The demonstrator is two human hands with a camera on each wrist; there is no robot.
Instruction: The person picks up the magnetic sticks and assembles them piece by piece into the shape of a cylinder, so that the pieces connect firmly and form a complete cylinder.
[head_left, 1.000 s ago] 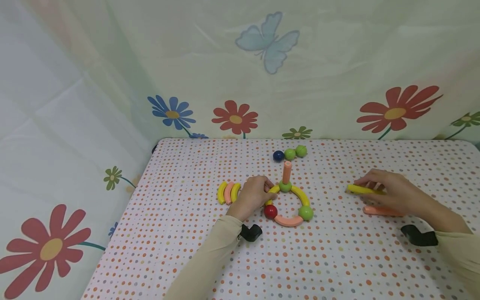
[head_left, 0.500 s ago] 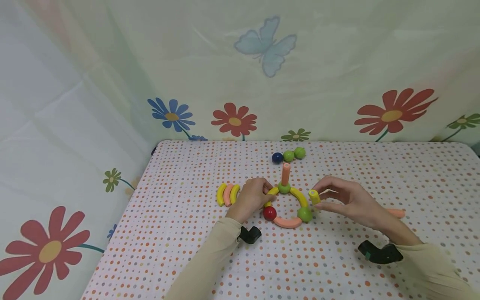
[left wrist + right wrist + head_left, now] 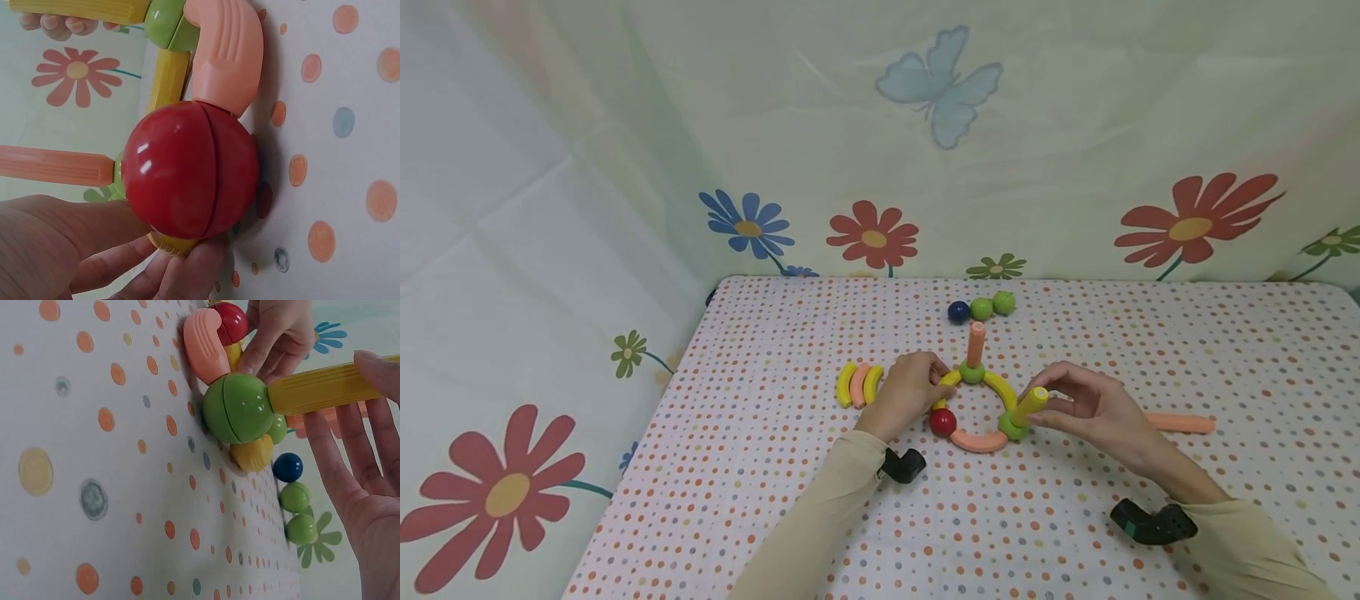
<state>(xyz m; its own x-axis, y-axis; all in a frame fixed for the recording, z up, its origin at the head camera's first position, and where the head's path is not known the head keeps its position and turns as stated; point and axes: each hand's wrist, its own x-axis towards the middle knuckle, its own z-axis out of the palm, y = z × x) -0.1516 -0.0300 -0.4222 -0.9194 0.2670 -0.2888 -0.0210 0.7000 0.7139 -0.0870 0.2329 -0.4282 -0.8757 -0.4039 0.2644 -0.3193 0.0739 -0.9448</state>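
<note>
Near side of the dotted table (image 3: 970,525) offered sliding room before the ring's salmon arc (image 3: 977,442). Yellow rod (image 3: 1030,404) stood roughly upright, touching the ring's right green ball (image 3: 1011,427); right hand (image 3: 1093,412) pinched its shaft. Left hand (image 3: 910,387) gripped the yellow arc (image 3: 949,379) beside the red ball (image 3: 943,422). Judged: rod light, rigid, slightly slick; mid-shaft hold best; ring joints apt to shift. Beyond: upright salmon rod (image 3: 976,344), risk of knocking; then three balls (image 3: 981,308), likely to roll, near the far edge.
</note>
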